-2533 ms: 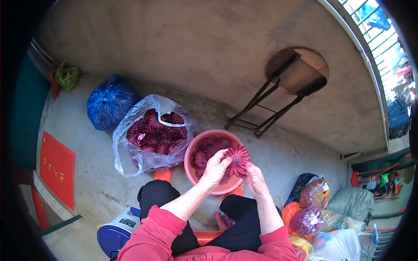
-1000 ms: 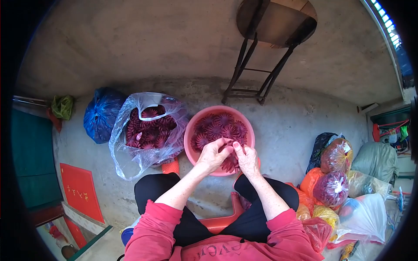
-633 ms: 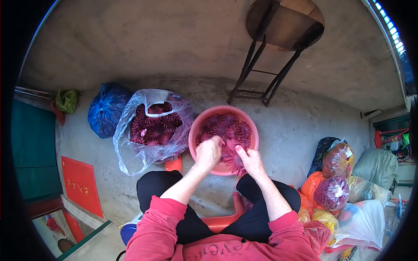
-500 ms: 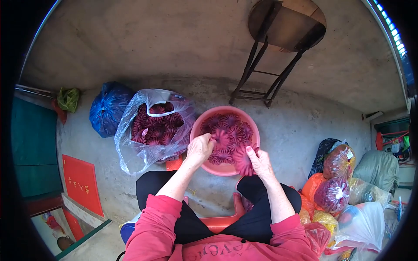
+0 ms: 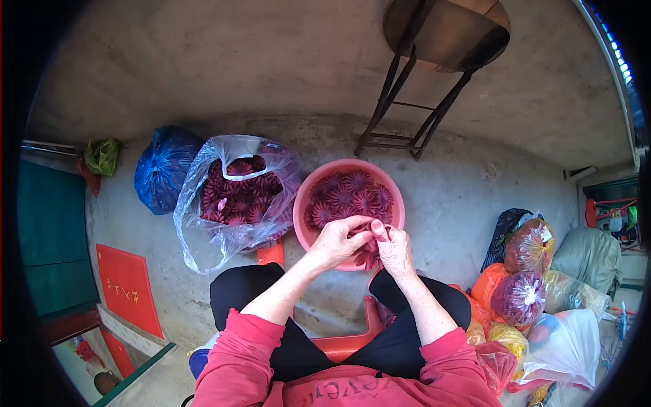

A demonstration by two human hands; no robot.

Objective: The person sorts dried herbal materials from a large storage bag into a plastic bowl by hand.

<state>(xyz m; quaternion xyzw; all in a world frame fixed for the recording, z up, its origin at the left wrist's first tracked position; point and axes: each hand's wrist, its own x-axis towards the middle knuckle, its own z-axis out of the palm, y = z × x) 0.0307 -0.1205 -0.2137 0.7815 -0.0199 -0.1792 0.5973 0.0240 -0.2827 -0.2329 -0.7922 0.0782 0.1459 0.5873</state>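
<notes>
My left hand point(image 5: 339, 243) and my right hand point(image 5: 395, 254) meet over the near right part of a round pink basin point(image 5: 303, 234). Their fingers are closed and pinched together. A dark red flower-shaped piece point(image 5: 368, 259) with petal-like ridges shows under the fingers, mostly hidden by them. Inside the basin lie several similar dark red flower-shaped pieces point(image 5: 342, 197). Left of the basin, a clear plastic bag point(image 5: 193, 234) stands open, filled with more dark red pieces point(image 5: 237, 197).
Beyond the clear bag sits a tied blue bag point(image 5: 163, 169). A folding stool point(image 5: 444, 34) leans by the wall. On the right, several filled bags are heaped, among them a white bag point(image 5: 566, 349) and an orange bag point(image 5: 487, 285). A red sheet point(image 5: 129, 288) lies at left.
My hands have come together from apart. The left moved right and slightly down, away from the pieces in the basin. The piece in my right hand, widely visible before, is now mostly covered by fingers.
</notes>
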